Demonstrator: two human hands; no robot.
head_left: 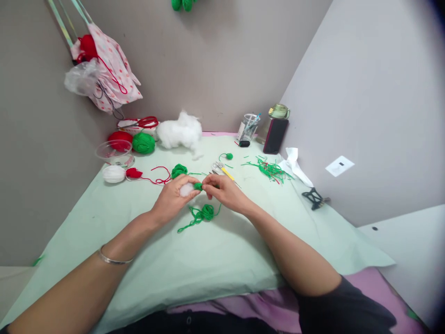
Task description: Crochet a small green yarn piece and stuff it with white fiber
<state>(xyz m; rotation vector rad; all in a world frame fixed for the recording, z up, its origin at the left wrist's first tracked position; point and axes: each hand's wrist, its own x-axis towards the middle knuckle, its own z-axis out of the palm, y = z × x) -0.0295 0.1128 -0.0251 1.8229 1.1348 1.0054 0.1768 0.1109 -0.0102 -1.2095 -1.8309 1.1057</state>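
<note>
Over the middle of the table, my left hand (171,199) has its fingers closed on a small green crocheted piece (198,186), with a tuft of white stuffing (187,189) in the same hand. The fingertips of my right hand (222,190) are pinched together at the right end of that green piece; what they hold is too small to make out. Loose green yarn (207,212) lies on the cloth just below the hands. Beyond my left hand sits a green yarn bundle (179,170). A yellow-handled tool (227,173) lies behind my right hand.
White stuffing (179,131), a green ball (143,143), red scissors (148,122) and a clear tub (114,150) stand at the back left. At the back right are a jar (248,128), a phone (276,136), yarn scraps (271,170) and a black stand (314,198).
</note>
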